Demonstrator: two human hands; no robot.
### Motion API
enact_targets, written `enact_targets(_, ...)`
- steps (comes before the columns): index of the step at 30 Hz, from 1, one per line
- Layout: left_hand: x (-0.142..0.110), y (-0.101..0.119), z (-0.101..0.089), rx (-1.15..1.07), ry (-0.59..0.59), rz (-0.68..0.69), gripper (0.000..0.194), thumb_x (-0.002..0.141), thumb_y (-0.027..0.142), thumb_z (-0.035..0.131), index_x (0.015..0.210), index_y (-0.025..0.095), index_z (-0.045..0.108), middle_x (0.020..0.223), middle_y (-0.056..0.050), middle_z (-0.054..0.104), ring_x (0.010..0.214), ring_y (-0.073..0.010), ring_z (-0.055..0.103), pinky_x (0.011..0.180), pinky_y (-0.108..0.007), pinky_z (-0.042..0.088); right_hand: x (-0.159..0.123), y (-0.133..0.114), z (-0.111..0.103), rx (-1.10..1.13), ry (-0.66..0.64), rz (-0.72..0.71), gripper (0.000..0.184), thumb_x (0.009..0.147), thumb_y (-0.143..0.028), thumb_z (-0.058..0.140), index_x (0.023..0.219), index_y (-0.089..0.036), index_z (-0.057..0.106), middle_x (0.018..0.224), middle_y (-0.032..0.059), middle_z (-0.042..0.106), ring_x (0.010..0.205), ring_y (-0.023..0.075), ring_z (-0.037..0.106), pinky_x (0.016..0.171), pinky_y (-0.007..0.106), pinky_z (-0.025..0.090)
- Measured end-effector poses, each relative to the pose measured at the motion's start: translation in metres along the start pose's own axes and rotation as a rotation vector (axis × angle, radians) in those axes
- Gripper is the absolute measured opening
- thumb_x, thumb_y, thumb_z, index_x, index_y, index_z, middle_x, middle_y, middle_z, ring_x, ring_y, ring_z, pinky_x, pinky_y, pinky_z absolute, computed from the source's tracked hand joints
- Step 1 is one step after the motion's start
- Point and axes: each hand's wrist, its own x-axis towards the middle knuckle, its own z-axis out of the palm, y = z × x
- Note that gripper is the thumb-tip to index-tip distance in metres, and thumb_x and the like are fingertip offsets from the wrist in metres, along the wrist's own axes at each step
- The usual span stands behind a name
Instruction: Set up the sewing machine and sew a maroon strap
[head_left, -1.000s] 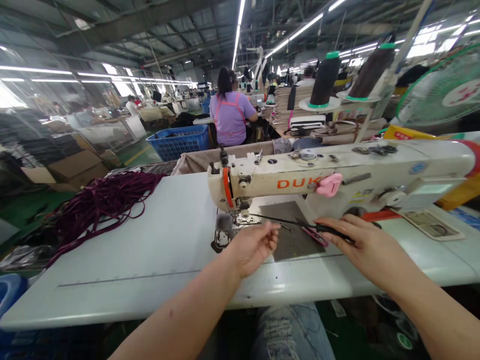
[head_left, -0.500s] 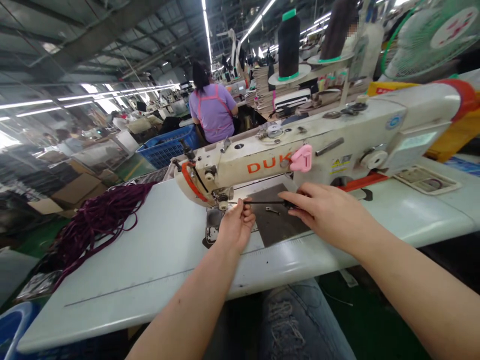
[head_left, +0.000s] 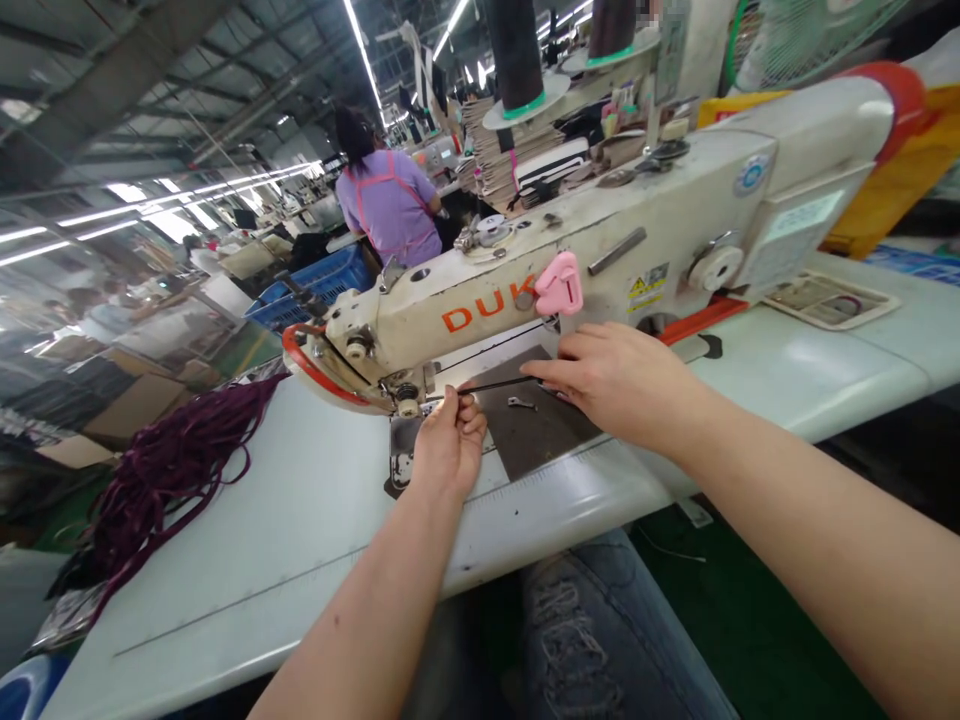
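My right hand point(head_left: 619, 385) is closed around the handle end of a thin dark screwdriver point(head_left: 499, 385). Its shaft runs level to the left, where the fingers of my left hand point(head_left: 450, 440) pinch it near the tip. The tip itself is hidden by my left fingers, close to the needle end of a white sewing machine point(head_left: 420, 345). Below the shaft, a small metal part point(head_left: 523, 404), shaped like a presser foot, lies on a dark plate point(head_left: 536, 440) let into the table.
Purple strips point(head_left: 180, 460) lie heaped at the table's left edge. A pink plastic piece point(head_left: 559, 284) is fixed on the machine arm. Thread cones point(head_left: 516, 60) stand behind. Beyond the machine, a person in purple point(head_left: 394, 205) sits near a blue basket point(head_left: 311, 290).
The view has shifted, so machine and hands appear further left. Both hands keep their hold on the screwdriver, whose shaft now slants slightly up towards my right hand.
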Motion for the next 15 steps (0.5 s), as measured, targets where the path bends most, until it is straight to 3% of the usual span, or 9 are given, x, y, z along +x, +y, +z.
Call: enact_targets(15,-0.0013,0.0015,0.0019,-0.014,0.025,-0.018,0.029,0.110,0.019,0.040,0.096,0.008,0.063,0.072,0.000,0.051,0.054,-0.0046,0.043,0.044,-0.011,0.036,0.0022,0.0014,0.0051,0.049,0.067,-0.009,0.032,0.095,-0.015,0.061,0.119,-0.029,0.077,0.093,0.0084,0.062,0.090,0.0238,0.051,0.076,0.035,0.031)
